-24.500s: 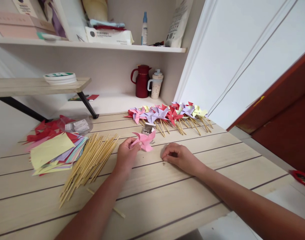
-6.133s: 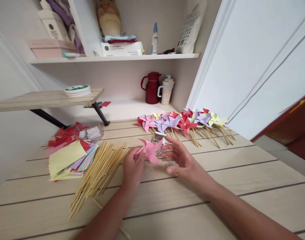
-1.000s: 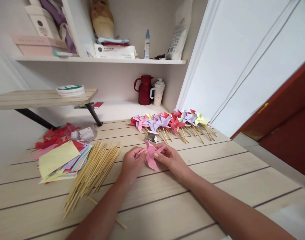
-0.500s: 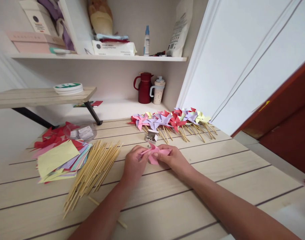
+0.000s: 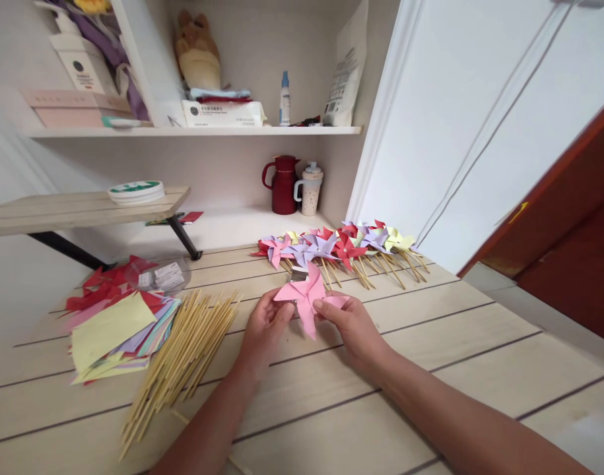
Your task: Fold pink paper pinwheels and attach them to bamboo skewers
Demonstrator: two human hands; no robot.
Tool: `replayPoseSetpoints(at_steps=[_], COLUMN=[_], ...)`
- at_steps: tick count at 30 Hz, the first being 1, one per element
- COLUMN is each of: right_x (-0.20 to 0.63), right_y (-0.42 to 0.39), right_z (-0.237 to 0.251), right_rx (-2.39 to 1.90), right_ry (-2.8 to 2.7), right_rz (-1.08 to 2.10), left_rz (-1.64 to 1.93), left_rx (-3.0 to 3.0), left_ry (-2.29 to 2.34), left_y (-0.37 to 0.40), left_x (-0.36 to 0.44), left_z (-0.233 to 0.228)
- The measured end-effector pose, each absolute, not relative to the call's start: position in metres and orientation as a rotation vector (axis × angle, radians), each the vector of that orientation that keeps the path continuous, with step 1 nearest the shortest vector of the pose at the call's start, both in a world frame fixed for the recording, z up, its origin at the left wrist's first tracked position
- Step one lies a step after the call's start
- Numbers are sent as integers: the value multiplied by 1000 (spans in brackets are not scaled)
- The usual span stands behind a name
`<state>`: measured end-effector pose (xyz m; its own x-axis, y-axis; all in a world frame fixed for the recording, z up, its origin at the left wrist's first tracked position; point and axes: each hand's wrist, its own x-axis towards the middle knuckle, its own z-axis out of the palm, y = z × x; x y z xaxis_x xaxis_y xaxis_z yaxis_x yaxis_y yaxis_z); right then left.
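Note:
Both my hands hold a pink paper pinwheel [image 5: 304, 298] just above the wooden table [image 5: 460, 343]. My left hand [image 5: 267, 326] grips its left side from below. My right hand [image 5: 348, 323] pinches its centre and right blade with thumb and fingers. A small metal box [image 5: 296, 274] sits right behind the pinwheel, partly hidden. To the left lies a pile of bamboo sticks [image 5: 183, 356], and further left a stack of coloured paper squares [image 5: 116, 316].
A row of finished pinwheels on sticks [image 5: 338, 247] lies at the back of the table. A red jug [image 5: 283, 185] and a speckled cup [image 5: 310, 188] stand in the corner. A low wooden shelf [image 5: 84, 208] carries a white round tin. A red door [image 5: 559, 231] is at right.
The pinwheel has been lifted and tilted up off the table, its blades now facing me. Both hands rose slightly with it, and the camera tipped a little.

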<state>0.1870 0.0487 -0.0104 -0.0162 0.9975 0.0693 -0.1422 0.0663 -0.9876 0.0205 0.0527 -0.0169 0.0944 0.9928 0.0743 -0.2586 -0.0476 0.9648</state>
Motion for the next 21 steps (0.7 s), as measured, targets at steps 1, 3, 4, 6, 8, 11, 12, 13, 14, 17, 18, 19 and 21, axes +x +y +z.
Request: replayPoseSetpoints(at_steps=[1, 3, 4, 6, 8, 11, 12, 13, 14, 17, 18, 19, 21], right_x=[187, 189, 189, 189, 188, 184, 183, 182, 181, 180, 180, 180, 179], right_y=[50, 51, 51, 51, 50, 46, 46, 45, 44, 44, 44, 44, 44], right_z=[-11, -12, -12, -12, -11, -7, -7, -6, -6, -8, -10, -11, -14], right_rx=[-1026, -1005, -1003, -1002, -993, -956, -946, -942, -947, -968, -972, -970, -958], right_ry=[-1115, -1068, -1064, -1072, -1093, -1133, -1138, -1139, -1138, -1163, -1176, -1185, -1193], right_rz=[1250, 1240, 1222, 1181, 1148, 1130, 1133, 1137, 1138, 1135, 1134, 1136, 1147], left_rz=[1286, 1266, 1251, 1211, 1151, 1130, 1146, 1171, 1197, 1293, 1317, 1329, 1327], left_rx=[1090, 1086, 1094, 1118, 1150, 1171, 1167, 1157, 1143, 1062, 1033, 1012, 1009], left_ry=[912, 904, 891, 842, 787, 745, 752, 767, 784, 825, 831, 841, 883], left_y=[53, 53, 52, 49, 44, 38, 37, 36, 36, 38, 39, 39, 39], left_x=[20, 20, 20, 23, 27, 35, 37, 38, 39, 38, 38, 38, 38], left_z=[-17, -17, -17, -16, -14, -11, -11, -11, -12, -15, -16, -17, -17])
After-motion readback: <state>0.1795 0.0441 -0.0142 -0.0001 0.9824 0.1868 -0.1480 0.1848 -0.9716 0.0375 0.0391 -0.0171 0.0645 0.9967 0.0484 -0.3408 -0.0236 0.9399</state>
